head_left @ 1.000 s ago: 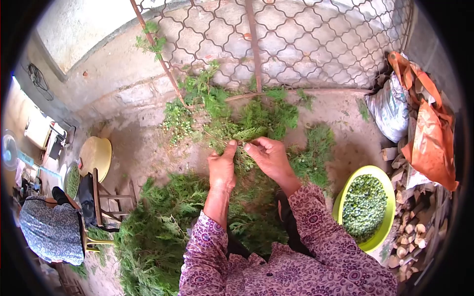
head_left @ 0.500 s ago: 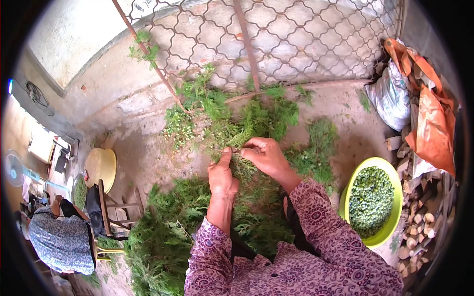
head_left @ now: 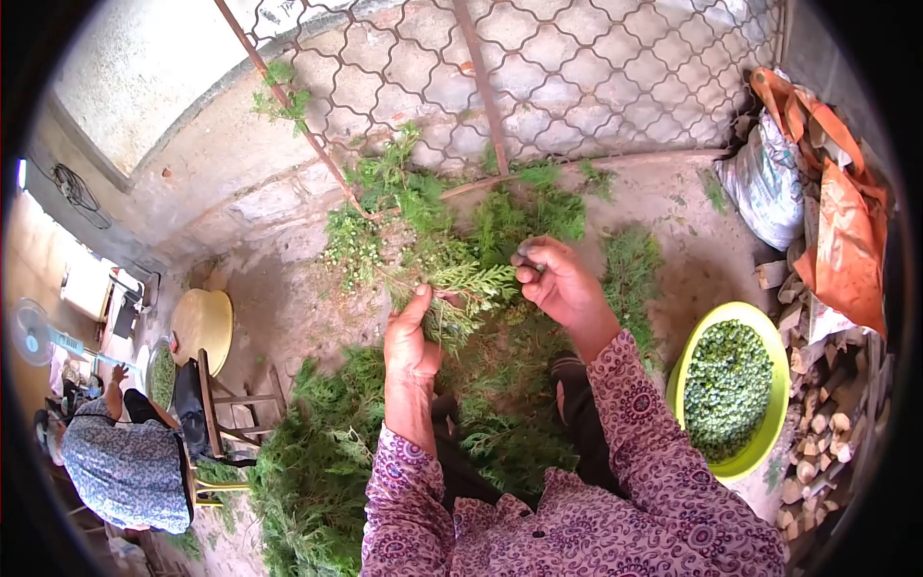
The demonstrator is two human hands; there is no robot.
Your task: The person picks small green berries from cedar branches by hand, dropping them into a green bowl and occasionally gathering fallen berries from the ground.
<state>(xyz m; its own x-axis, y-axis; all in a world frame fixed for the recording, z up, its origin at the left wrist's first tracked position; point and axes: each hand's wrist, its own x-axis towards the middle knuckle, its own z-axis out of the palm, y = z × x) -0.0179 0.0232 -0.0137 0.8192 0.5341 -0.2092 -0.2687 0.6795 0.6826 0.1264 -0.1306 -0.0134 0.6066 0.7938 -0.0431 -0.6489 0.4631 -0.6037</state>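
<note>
My left hand grips a leafy evergreen sprig, thumb pressed on top. The sprig's flat green fronds spread to the right from my fingers. Just beyond the frond tips, my right hand is raised with its thumb and fingers curled together. Whatever lies inside those fingers, if anything, is too small to make out. Below and left of my hands is a big heap of cut evergreen branches. More greenery lies on the ground in front, against the metal lattice. A yellow-green basin to my right holds many small green cones or berries.
Stacked firewood, a white sack and an orange bag line the right side. A metal lattice stands ahead. On the left, another person sits near a wooden chair and a round yellow tub.
My right hand has moved up and right, away from my left hand, which has shifted slightly left and down with the sprig. The other person's hand has risen.
</note>
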